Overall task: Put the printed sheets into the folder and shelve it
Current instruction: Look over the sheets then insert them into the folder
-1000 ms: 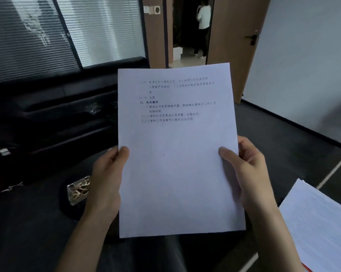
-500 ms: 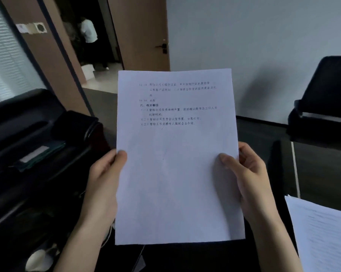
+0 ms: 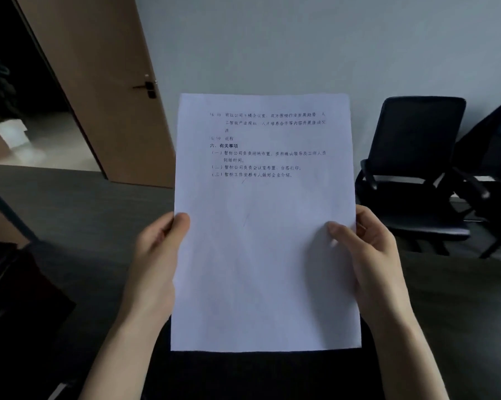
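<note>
1. A person holds a printed sheet (image 3: 265, 255) upright in front of the head camera, gripping it by its two long edges, clear of any surface.
2. The left hand (image 3: 154, 264) pinches the sheet's left edge just below mid-height, thumb pressed on the front face and the other fingers hidden behind the paper.
3. The right hand (image 3: 373, 255) pinches the right edge at about the same height, its thumb lying across the front and its fingers curled behind.
4. Printed text fills only the upper part of the sheet; the lower half is blank apart from faint creases. Whether more sheets lie behind the front one cannot be told.
5. Behind the paper, a brown wooden door (image 3: 99, 82) with a dark lever handle stands open at the left against a pale grey wall (image 3: 301, 39).
6. Two black office chairs (image 3: 411, 174) stand at the right on the dark floor (image 3: 85, 212).
7. A dark object (image 3: 15, 298), too dim to identify, sits at the lower left edge of the view.
</note>
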`<move>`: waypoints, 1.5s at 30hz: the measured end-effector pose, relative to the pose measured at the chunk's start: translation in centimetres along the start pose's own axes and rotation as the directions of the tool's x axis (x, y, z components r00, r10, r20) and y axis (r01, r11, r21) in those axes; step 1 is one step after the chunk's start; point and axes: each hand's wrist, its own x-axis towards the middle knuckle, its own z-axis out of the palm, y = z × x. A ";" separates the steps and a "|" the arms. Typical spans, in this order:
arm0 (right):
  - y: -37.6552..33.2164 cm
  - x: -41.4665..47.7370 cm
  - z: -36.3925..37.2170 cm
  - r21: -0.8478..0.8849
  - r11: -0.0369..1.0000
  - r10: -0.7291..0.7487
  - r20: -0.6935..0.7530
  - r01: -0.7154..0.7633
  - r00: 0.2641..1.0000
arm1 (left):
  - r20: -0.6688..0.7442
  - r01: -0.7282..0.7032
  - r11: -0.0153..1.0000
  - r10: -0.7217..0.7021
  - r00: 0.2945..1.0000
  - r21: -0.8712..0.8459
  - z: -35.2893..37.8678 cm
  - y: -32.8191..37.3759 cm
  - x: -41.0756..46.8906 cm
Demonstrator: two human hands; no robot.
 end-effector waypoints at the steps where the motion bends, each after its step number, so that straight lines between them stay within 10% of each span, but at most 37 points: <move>1: -0.1 2.4 -0.5 -0.001 1.000 -0.006 -0.026 0.006 1.000 | -0.003 0.006 1.000 -0.006 1.000 -0.011 2.0 0.0 2.2; 17: 2.3 33.2 -12.6 -0.095 0.992 -0.121 -0.431 0.089 0.894 | 0.526 -0.051 0.997 0.071 0.848 -0.053 32.9 -6.5 32.0; 31: 1.9 47.2 -26.4 -0.209 0.967 -0.253 -0.871 0.148 0.422 | 0.951 0.050 0.999 -0.018 0.309 0.003 65.7 -10.4 42.0; 45: 0.2 48.9 -46.4 -0.281 0.942 -0.285 -0.958 0.181 -0.003 | 0.974 0.145 0.979 -0.116 -0.195 0.145 93.9 -15.2 31.2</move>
